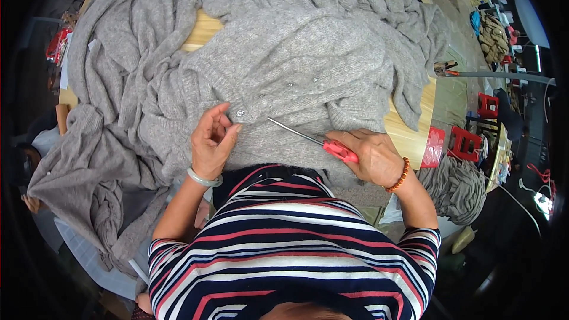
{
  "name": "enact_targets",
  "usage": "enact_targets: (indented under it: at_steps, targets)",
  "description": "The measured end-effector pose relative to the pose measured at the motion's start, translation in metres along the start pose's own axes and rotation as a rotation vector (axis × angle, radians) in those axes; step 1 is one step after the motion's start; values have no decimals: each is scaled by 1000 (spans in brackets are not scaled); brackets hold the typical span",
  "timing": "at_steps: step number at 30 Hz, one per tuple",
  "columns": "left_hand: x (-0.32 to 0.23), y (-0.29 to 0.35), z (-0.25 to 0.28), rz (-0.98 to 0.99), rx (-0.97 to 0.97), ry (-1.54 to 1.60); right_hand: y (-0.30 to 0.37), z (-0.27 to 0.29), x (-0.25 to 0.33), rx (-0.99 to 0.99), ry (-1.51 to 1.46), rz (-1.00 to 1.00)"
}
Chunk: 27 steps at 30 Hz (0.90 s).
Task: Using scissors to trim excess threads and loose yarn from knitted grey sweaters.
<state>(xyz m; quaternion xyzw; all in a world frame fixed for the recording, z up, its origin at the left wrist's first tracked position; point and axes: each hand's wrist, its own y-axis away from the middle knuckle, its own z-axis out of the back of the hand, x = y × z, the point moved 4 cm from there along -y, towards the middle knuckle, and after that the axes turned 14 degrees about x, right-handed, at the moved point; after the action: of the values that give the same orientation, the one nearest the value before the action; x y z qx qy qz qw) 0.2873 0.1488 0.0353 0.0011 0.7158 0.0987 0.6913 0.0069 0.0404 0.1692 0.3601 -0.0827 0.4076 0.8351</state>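
A grey knitted cardigan (308,47) lies spread before me, with several shiny buttons along its front band. Beside the nearest button (239,113), at the band's left end, is my left hand (212,142), its thumb and forefinger apart and nothing visible between them. My right hand (370,157) grips red-handled scissors (341,150). Their slim metal blades look closed and point left, the tip over the knit a short way right of that button. A pale bangle circles my left wrist, and an orange bead bracelet my right.
More grey knitwear (124,35) is heaped at the left and far side of the wooden table (418,133). A grey garment (89,184) hangs off the left edge. Past the right edge lie a grey bundle (459,186) and red stools (465,143).
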Motion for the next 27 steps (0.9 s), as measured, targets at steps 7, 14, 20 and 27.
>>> enact_targets:
  at_steps: [7, 14, 20, 27]
  targets:
    - [-12, -18, -1, 60, 144, -451, -10, 1, 8, 59, 10, 2]
    - [-41, -55, -19, -357, 215, -836, 6, -4, -10, 14, -61, 34]
    - [-3, -91, -41, -340, 399, -736, 12, -7, -13, -150, -7, 36]
    - [-19, -82, -41, -432, 370, -591, 29, -18, -7, -182, -11, -8]
